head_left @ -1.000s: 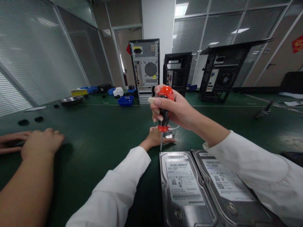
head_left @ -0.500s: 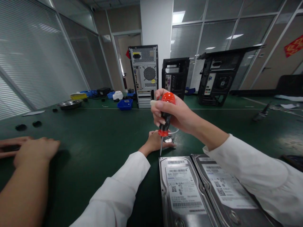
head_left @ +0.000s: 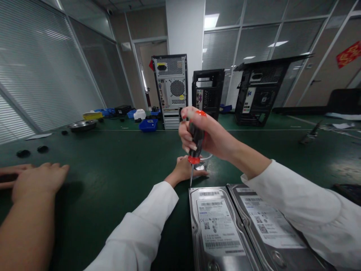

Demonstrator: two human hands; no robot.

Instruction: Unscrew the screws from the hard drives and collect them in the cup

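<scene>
My right hand [head_left: 208, 130] is wrapped round the black-and-red handle of a screwdriver [head_left: 194, 145], its thumb across the top. The shaft points down, slightly tilted, with the tip at the far left corner of a silver hard drive [head_left: 218, 214]. Beyond that drive my left hand [head_left: 184, 169] rests low on the table, curled around the side of a small clear container [head_left: 208, 157]; shiny contents show in it, too small to name. The screwdriver and my right hand partly cover the container. A second hard drive [head_left: 266, 218] lies alongside, partly under my right sleeve.
Another person's hands [head_left: 39, 180] work at the left, a dark thing between them. Across the green table [head_left: 113, 162] stand a silver computer case [head_left: 172, 90] and two black cases [head_left: 208, 94]. A blue tray [head_left: 148, 125] and a metal bowl [head_left: 81, 125] sit at the back left.
My right thumb has moved up over the red top of the screwdriver handle. The tip stays at the drive's corner, and my left hand stays at the container.
</scene>
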